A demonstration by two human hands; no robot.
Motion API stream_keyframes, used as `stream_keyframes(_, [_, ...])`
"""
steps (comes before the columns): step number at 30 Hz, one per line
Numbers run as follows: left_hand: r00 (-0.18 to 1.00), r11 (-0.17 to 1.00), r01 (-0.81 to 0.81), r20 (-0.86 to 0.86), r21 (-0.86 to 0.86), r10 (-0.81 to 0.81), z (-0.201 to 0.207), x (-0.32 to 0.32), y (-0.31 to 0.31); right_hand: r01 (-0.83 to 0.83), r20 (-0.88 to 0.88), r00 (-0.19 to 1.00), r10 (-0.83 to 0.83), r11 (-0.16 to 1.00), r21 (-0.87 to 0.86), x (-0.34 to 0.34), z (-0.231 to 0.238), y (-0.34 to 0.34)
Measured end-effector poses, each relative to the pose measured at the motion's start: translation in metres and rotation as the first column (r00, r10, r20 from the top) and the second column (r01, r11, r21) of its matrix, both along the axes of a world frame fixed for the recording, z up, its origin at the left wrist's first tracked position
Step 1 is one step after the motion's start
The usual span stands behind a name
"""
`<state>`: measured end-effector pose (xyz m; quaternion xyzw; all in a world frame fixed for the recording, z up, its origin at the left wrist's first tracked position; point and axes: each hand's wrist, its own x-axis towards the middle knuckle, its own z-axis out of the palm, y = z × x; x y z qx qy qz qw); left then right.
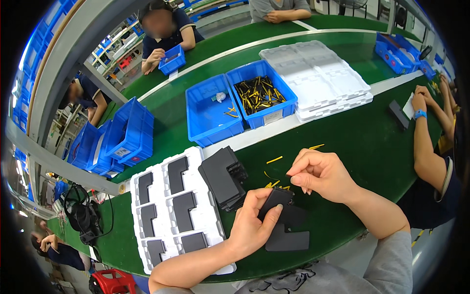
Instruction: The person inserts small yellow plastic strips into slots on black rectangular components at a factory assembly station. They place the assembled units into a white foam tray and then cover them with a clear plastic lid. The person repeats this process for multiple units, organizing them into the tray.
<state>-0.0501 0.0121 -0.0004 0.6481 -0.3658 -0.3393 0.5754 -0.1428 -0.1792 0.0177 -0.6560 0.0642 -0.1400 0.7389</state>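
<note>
My left hand [252,223] grips a flat black panel [279,198], thumb on top and fingers beneath. Just above its upper right corner, my right hand [320,176] is closed in a pinch; whatever lies between the fingertips is too small to make out. Another black L-shaped panel [289,240] lies on the table below the held one. Left of my hands rests a stack of black panels [223,179], partly over the edge of a white molded tray [164,198]. Black L-shaped panels sit in the tray's pockets. Small yellow strips [274,160] are scattered behind my hands.
Beyond them stand a blue bin of black and yellow strips [259,93], a blue bin with a few strips [210,115] and stacked white trays [323,78]. Blue bins [129,132] and a black cabled device [83,213] are at left. Co-workers sit around the green table.
</note>
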Motion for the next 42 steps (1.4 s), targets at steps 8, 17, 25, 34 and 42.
stream_keyframes(8, [0.997,0.999,-0.041,0.057,-0.024,0.043,-0.006,0.002,-0.003,0.044,0.008,0.999,-0.044,0.998,-0.048,0.002,-0.002,0.013])
stream_keyframes(17, [0.987,0.998,-0.051,0.15,-0.049,0.058,-0.011,0.001,-0.004,0.076,-0.031,0.996,-0.084,0.977,-0.199,0.002,-0.001,0.02])
stream_keyframes(25, [0.993,1.0,-0.002,0.122,-0.03,0.006,-0.008,0.001,-0.003,0.095,0.046,0.995,-0.086,0.967,-0.235,0.003,-0.015,0.02])
stream_keyframes(34, [0.996,0.999,0.008,0.087,-0.053,-0.003,-0.005,0.002,-0.002,-0.072,-0.176,0.98,0.087,0.993,0.092,0.005,-0.016,0.013])
stream_keyframes(42, [0.998,0.997,0.028,0.059,-0.073,-0.024,-0.001,0.006,-0.003,-0.137,-0.197,0.968,0.158,0.984,0.116,0.006,-0.014,0.007])
